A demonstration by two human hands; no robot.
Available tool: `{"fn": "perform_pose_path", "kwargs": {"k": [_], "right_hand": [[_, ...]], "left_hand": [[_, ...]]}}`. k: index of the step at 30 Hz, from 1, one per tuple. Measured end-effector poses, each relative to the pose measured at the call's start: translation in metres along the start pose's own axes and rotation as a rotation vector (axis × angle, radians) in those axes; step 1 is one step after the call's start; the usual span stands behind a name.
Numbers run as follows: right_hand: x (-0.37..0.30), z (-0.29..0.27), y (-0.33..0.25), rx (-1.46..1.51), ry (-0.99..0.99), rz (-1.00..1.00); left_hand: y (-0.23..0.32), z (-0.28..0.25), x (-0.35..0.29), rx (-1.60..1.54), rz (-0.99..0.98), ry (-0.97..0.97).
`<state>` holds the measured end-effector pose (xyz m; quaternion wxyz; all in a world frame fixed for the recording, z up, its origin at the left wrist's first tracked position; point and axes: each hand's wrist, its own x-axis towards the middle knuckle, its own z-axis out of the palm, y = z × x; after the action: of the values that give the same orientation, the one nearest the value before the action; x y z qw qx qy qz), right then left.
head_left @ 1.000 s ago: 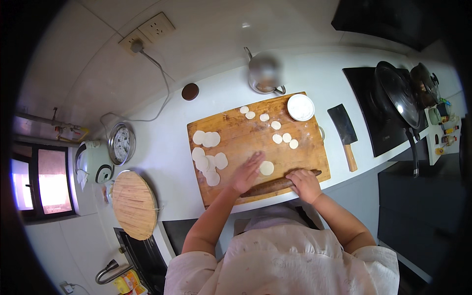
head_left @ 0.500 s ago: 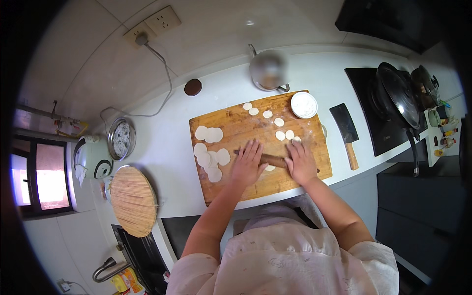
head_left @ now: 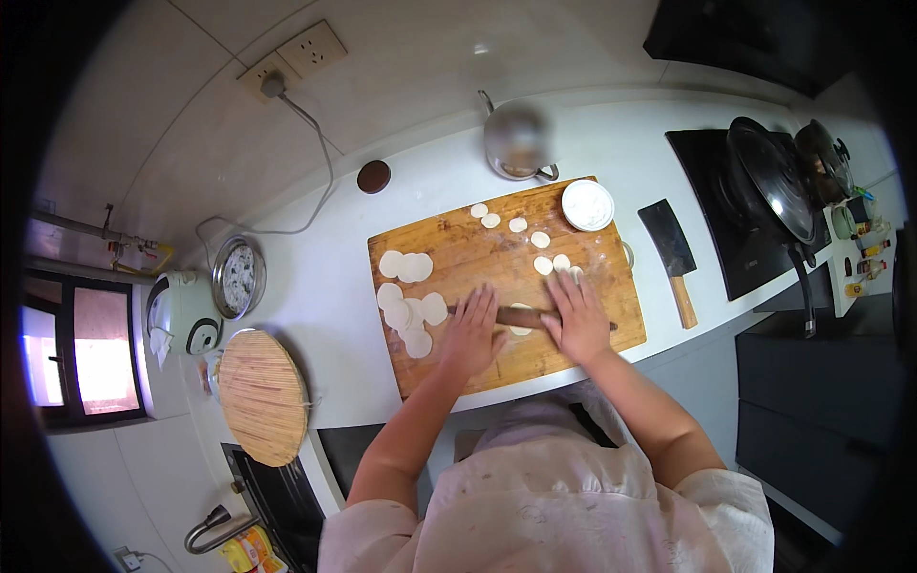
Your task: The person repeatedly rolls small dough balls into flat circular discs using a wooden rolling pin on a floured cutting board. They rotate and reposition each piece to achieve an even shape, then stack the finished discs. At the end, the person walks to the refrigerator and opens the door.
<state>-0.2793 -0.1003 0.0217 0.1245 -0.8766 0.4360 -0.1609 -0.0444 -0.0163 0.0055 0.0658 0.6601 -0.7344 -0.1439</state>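
My left hand [head_left: 471, 334] and my right hand [head_left: 580, 327] lie on the two ends of a dark wooden rolling pin [head_left: 522, 318], fingers stretched out over it and not wrapped round. Beneath the pin's middle is a pale dough round [head_left: 521, 331], partly covered. All of this rests on a floury wooden board [head_left: 458, 253]. Flat dough wrappers [head_left: 417, 343] overlap in a group left of my left hand, with more wrappers [head_left: 414, 266] behind them. Beyond my right hand, several small flattened dough pieces [head_left: 541, 240] are scattered. Some lie right by its fingertips.
A white bowl of flour [head_left: 587, 205] sits on the board's far right corner. A cleaver [head_left: 672, 250] lies right of the board, before a black stove with a lidded wok [head_left: 772, 177]. Behind stands a metal pot [head_left: 516, 143]. Leftward are a metal bowl [head_left: 237, 277] and a round slatted tray [head_left: 263, 396].
Both hands and the rolling pin have shifted slightly toward me and a little left. The dough round stays under the pin.
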Motion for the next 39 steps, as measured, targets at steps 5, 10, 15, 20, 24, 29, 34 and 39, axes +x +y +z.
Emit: {"fn": "perform_pose_path", "kwargs": {"k": [5,10,15,20,24,29,34,39], "right_hand": [[0.043,0.012,0.016,-0.148,-0.025,0.183],[-0.019,0.004,-0.011,-0.007,-0.066,0.098],[-0.062,0.005,-0.028,0.016,-0.063,0.014],[-0.068,0.011,-0.026,0.088,-0.028,-0.058],[-0.074,0.000,-0.030,0.073,-0.019,-0.167],[-0.078,0.000,-0.032,0.106,-0.054,-0.141],[-0.064,-0.003,-0.030,0.147,-0.100,-0.111],[-0.042,0.005,-0.028,0.115,-0.165,-0.127]], "left_hand": [[-0.002,-0.001,0.051,-0.011,-0.098,0.067],[-0.001,-0.014,-0.004,-0.018,0.062,-0.038],[0.006,-0.024,-0.030,-0.035,0.152,-0.107],[0.008,-0.014,0.021,-0.135,0.292,-0.188],[0.011,-0.012,0.026,-0.091,0.332,-0.201],[0.007,-0.019,-0.004,-0.133,0.120,-0.175],[0.003,-0.017,-0.043,-0.130,0.016,-0.021],[0.001,-0.003,-0.048,-0.058,0.001,0.053]]}}
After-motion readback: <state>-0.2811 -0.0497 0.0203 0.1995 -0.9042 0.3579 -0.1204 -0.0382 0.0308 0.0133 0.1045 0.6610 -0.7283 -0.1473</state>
